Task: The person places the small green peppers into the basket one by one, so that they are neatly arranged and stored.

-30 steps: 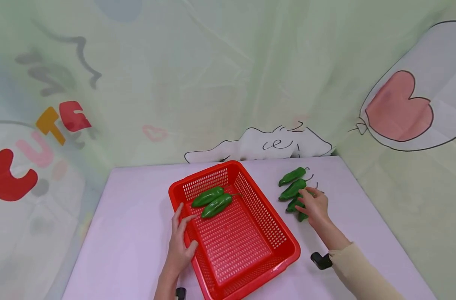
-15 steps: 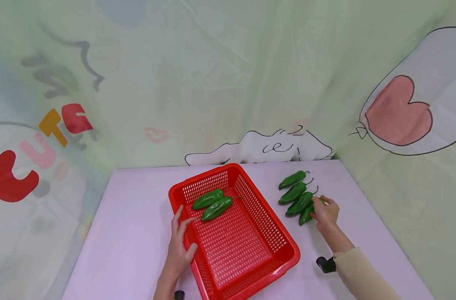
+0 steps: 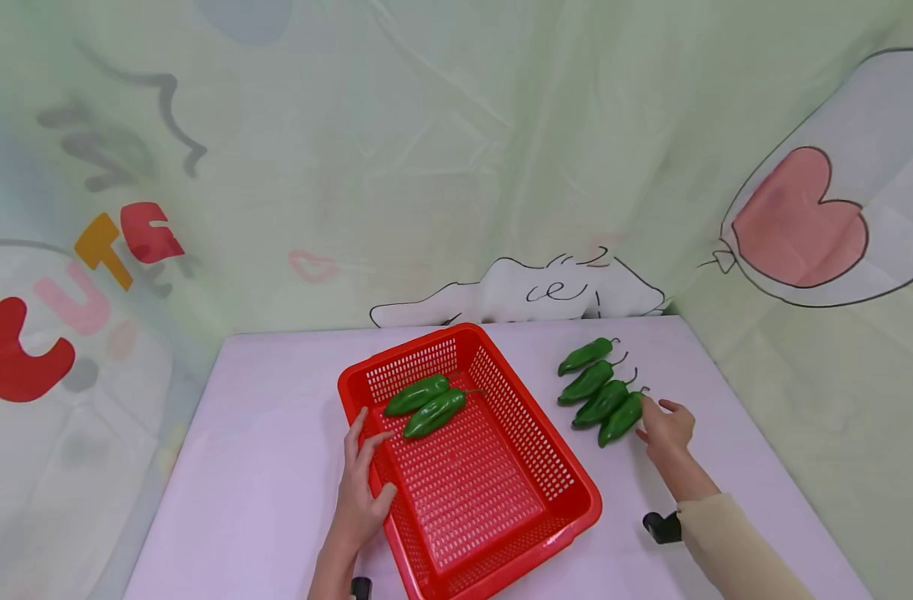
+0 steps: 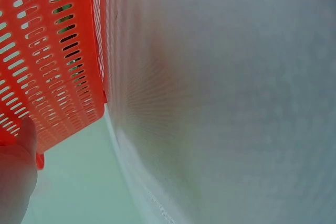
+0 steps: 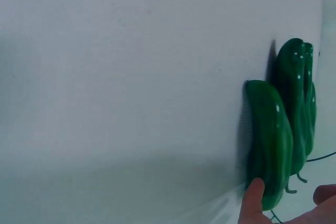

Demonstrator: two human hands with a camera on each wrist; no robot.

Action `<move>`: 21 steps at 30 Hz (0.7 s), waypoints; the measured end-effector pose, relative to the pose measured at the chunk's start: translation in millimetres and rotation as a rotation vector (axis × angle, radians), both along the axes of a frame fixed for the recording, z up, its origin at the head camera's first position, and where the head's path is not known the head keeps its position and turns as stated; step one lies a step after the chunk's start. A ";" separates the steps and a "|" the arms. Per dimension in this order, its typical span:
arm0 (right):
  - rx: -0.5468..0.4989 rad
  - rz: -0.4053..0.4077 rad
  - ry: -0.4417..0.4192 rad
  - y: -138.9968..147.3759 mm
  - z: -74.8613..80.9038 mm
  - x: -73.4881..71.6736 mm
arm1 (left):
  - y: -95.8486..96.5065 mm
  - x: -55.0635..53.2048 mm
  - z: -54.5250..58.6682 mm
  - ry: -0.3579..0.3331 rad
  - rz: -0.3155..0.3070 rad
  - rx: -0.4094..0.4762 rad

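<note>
A red plastic basket [image 3: 501,546] with slotted walls stands mid-table, turned at an angle. Two green peppers [image 3: 435,414] lie inside it, near its far left end. My left hand [image 3: 360,500] rests on the basket's left rim with its fingers spread. In the left wrist view one finger [image 4: 23,150] overlaps the slotted side wall. Right of the basket, several green peppers lie in a slanting row. My right hand [image 3: 668,429] is at the stem end of the nearest pepper [image 3: 621,418]. The right wrist view shows a fingertip [image 5: 255,184] against that pepper, the other finger apart from it.
The white tabletop [image 3: 268,450] ends at a pale green cloth wall [image 3: 426,208] with printed drawings. Black wrist-camera parts [image 3: 660,527] sit beneath the right wrist. The basket's raised walls stand between the left hand and the pepper row.
My right hand has moved right and toward me, from over the pepper row to its near right end, uncovering the nearest peppers. The left hand and basket stay in place.
</note>
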State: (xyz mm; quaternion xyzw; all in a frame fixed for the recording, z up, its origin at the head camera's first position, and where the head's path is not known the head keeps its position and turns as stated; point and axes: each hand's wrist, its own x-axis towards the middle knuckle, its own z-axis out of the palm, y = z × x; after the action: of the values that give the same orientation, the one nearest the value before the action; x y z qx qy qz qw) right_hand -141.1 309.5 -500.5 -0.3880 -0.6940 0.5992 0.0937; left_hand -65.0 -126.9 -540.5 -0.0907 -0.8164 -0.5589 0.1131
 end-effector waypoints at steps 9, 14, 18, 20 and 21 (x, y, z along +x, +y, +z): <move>-0.062 0.009 -0.073 -2.7 -10.7 -2.3 | -0.4 2.3 1.2 -0.006 0.000 0.005; -0.025 0.034 -0.102 -5.4 -13.8 -6.1 | -0.6 1.9 0.5 0.006 -0.005 0.009; 0.026 0.044 -0.115 -5.3 -16.9 -10.6 | -0.2 1.2 1.1 0.001 -0.005 0.004; 0.032 0.035 -0.105 -5.3 -18.2 -12.5 | -0.3 1.2 1.5 0.001 -0.003 -0.001; 0.030 0.030 -0.097 -5.5 -18.5 -13.3 | -0.3 1.0 1.7 0.004 -0.002 -0.006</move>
State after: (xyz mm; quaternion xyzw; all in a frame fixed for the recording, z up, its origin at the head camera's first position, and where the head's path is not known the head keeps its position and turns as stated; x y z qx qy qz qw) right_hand -154.4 304.0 -519.0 -0.4047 -0.7124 0.5705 0.0569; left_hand -64.0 -127.2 -538.7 -0.0931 -0.8179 -0.5563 0.1136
